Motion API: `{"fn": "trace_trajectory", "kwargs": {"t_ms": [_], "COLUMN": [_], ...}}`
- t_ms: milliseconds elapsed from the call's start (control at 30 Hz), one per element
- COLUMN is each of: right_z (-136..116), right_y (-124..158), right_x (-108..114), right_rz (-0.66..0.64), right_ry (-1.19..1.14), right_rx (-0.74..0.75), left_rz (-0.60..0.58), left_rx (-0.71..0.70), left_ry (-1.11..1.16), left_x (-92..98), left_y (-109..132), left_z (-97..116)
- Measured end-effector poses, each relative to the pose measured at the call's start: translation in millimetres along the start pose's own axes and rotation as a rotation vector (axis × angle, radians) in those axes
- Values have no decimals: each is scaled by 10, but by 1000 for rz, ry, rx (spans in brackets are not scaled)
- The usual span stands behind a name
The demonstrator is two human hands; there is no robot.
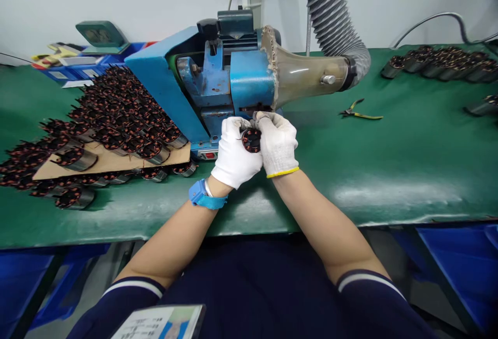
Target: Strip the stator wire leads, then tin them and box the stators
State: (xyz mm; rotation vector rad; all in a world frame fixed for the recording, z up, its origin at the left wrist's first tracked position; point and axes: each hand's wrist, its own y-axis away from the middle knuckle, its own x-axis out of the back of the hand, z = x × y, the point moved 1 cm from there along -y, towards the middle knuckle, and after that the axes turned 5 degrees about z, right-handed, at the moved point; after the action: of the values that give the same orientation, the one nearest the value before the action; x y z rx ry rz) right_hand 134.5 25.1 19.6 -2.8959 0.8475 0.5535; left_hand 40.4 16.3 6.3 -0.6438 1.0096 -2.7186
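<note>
A motor stator, round with black insulation and copper windings, is between my two white-gloved hands, its wound end facing me. My left hand closes around its left side. My right hand has its thumb and fingers pinched at the stator's upper right edge; a wire end there is too small to make out. Both hands are just in front of the slot in the blue machine, close to its face. A blue strap circles my left wrist.
Many stators are heaped at left, some on a cardboard sheet. More stators lie at far right. Yellow-handled cutters rest on the green mat. A grey hose joins the machine's clear funnel.
</note>
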Motion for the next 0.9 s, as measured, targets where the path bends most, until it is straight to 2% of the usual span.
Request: {"fn": "trace_trajectory", "kwargs": {"t_ms": [167, 300, 400, 500, 567, 633, 700, 733, 800, 867, 900], "right_z": [-2, 19, -1, -94, -155, -179, -160, -138, -86, -40, -27], "right_y": [29, 242, 400, 422, 359, 264, 182, 156, 144, 181, 212], "right_x": [2, 114, 253, 369, 413, 433, 426, 413, 379, 344, 330], "right_rz": [4, -70, -102, -168, -223, -230, -178, -141, -65, -35, -52], "right_ry": [-3, 45, 189, 446, 563, 475, 185, 17, -221, -236, -171], "right_rx": [-1, 104, 246, 509, 559, 410, 182, 88, -33, -83, -77], "left_rz": [17, 26, 44, 75, 49, -29, -93, -76, 31, 106, 99], "left_rx": [-21, -142, -203, -126, 12, 182, 327, 364, 363, 259, 201], "left_ry": [10, 9, 55, 134, 242, 373, 485, 507, 484, 372, 314], "left_x": [6, 85, 143, 179, 187, 171, 130, 108, 68, 50, 50], "left_y": [28, 182, 295, 315, 280, 244, 240, 254, 308, 372, 398], "left_z": [-31, -23, -14, -29, -52, -73, -76, -70, -46, -13, 2]}}
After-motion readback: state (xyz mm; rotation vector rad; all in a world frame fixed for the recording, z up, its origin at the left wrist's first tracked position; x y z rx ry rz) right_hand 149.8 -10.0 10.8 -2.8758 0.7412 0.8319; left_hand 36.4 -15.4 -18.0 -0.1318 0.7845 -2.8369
